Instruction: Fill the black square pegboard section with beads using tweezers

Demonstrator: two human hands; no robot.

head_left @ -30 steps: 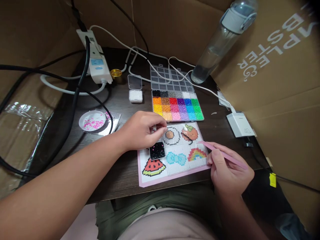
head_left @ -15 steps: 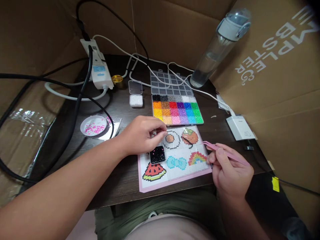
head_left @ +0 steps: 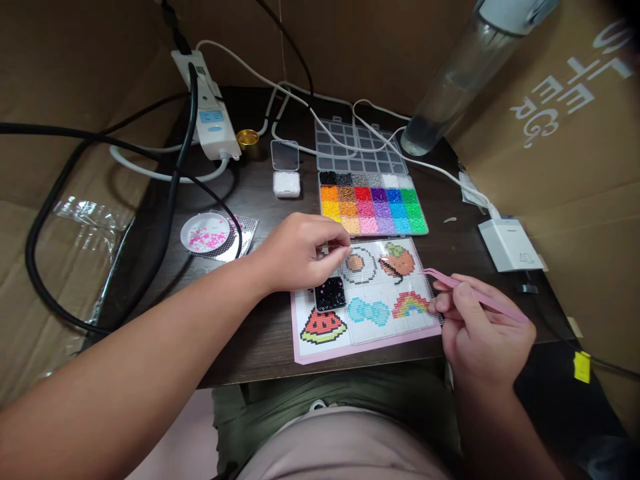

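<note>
My left hand is over the upper left of the pattern sheet, thumb and forefinger pinched together. Whatever lies between those fingertips is too small to make out. Just below them a small box of black beads, with a few pink ones, rests on the sheet. My right hand grips pink tweezers, their tips pointing left at the sheet's right edge. A clear pegboard covers the egg, persimmon, bow and rainbow patterns. A curved line of dark beads crosses the persimmon.
Behind the sheet lies an open bead case with many colours. A white dish of pink beads, a small white box and a gold cup stand leftward. Cables trail from a power strip; a bottle and charger are right.
The whole view has shifted, so everything on the table appears further right and higher. Both hands keep nearly the same places over the sheet, and the tweezers stay in my right hand.
</note>
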